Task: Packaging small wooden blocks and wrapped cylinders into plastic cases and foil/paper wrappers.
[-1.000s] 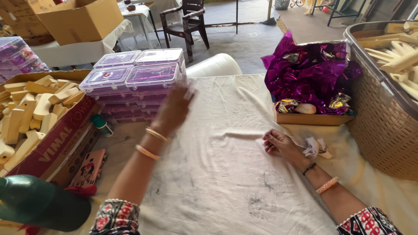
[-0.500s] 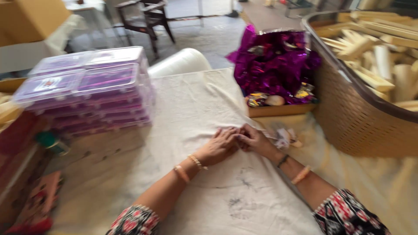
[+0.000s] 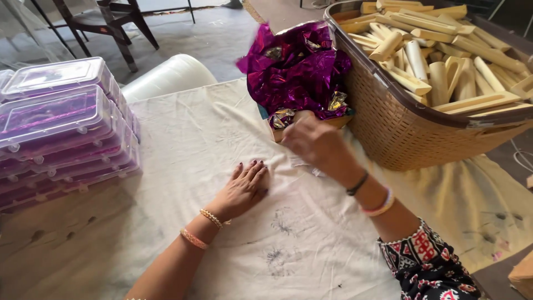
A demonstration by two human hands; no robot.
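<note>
1. Leftmost: a stack of clear plastic lidded boxes (image 3: 61, 128) with purple contents stands on the cream cloth (image 3: 183, 150), its left part cut by the frame edge. Right wall of the stack is well apart from the hands; bare cloth lies between.
2. Behind the stack, a white roll (image 3: 166, 75) lies at the cloth's far edge. A dark chair (image 3: 105, 22) stands on the floor beyond.
3. Left hand (image 3: 242, 191): released, palm down, fingers flat and together on the cloth, grasping nothing. Bangles on the wrist. Bare cloth in front, to its left and below along the forearm.
4. Faint grey marks on the cloth just right of the left forearm.
5. Right hand (image 3: 317, 145): back of hand toward the camera, reaching at the near edge of the tray of purple foil wrappers (image 3: 297, 72). Fingertips are hidden under the hand; cannot tell whether they grip anything. A bit of pale material shows just beneath the hand.
6. Foil wrappers sit heaped, touching the basket's left wall.
7. Rightmost: a tan woven basket (image 3: 400, 130) filled with pale wooden pieces (image 3: 438, 55). Its rim runs close above the right forearm, so room there is narrow; cloth continues below toward the right edge.
</note>
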